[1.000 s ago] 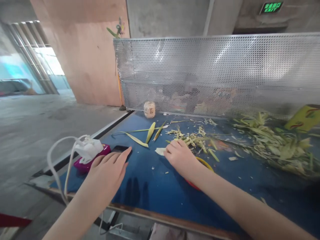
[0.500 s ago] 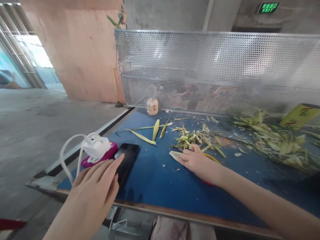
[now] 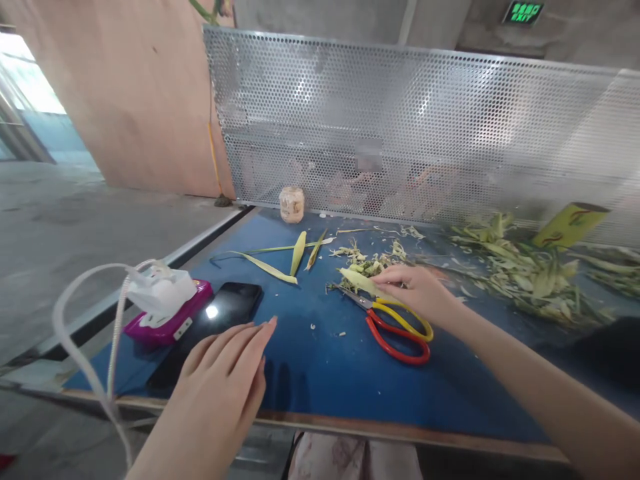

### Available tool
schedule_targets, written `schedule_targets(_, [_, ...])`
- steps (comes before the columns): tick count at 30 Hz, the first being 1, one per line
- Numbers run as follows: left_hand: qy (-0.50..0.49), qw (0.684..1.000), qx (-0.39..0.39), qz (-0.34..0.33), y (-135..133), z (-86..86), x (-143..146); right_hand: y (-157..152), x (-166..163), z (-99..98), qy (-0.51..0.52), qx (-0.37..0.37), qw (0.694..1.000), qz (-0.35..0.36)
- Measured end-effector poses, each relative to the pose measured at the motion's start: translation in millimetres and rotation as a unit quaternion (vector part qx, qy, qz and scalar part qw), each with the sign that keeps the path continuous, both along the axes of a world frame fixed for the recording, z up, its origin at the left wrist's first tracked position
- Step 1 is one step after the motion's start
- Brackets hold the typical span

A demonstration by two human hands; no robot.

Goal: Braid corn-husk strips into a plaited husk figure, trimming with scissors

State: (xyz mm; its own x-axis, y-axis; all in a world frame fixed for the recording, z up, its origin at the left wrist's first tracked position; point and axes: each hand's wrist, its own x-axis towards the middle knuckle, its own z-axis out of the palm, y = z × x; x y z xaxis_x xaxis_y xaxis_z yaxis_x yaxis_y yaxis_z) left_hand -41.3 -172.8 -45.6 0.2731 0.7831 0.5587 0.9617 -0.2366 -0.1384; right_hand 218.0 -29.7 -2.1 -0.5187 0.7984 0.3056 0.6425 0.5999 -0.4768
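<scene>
My right hand (image 3: 417, 290) pinches a pale green leaf (image 3: 361, 283), whose pointed end faces left. Just below it, scissors (image 3: 369, 305) with one yellow and one red handle lie on the blue tabletop (image 3: 320, 373). The leaf covers part of their blades. Behind the leaf is a small pile of wilted green scraps (image 3: 373, 261). My left hand (image 3: 220, 377) hovers near the front edge with fingers stretched out and nothing in them. A black phone (image 3: 233, 303) lies beside and partly behind it.
Several long leaves (image 3: 299, 253) lie at centre-left, near a pale jar (image 3: 291, 205). A magenta power strip (image 3: 170, 323) with white plugs and cables is at left. Leafy stems (image 3: 530, 280) and a yellow container (image 3: 570, 225) stand right. A perforated metal screen (image 3: 350, 120) closes the back.
My right hand has lifted slightly and shifted right with the leaf, so the scissors beneath now show. My left hand has moved right, away from the power strip. The view has shifted.
</scene>
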Motion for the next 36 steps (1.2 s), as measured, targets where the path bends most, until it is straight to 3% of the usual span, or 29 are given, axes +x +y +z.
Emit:
schedule_targets(7, [-0.009,1.0,-0.004,-0.008,7.7,-6.5,11.8,-2.9,11.2,9.9,0.039,-0.038,0.998,-0.019])
schedule_targets(13, [0.003,1.0,0.006,-0.021,17.6,-9.2,21.0,-15.6,28.9,31.6,0.098,-0.038,0.994,-0.033])
schedule_targets(19, [0.019,0.999,-0.01,-0.032,28.6,-12.8,25.2,-37.5,47.3,55.1,0.221,-0.04,0.974,0.034])
schedule_targets(23, [0.023,0.999,-0.013,-0.034,35.0,-13.1,30.7,-47.8,56.2,64.5,0.234,-0.042,0.967,0.086])
schedule_targets(36, [0.032,0.999,0.0,-0.037,45.3,-16.4,39.9,-49.8,71.2,71.8,0.219,-0.067,0.968,0.101])
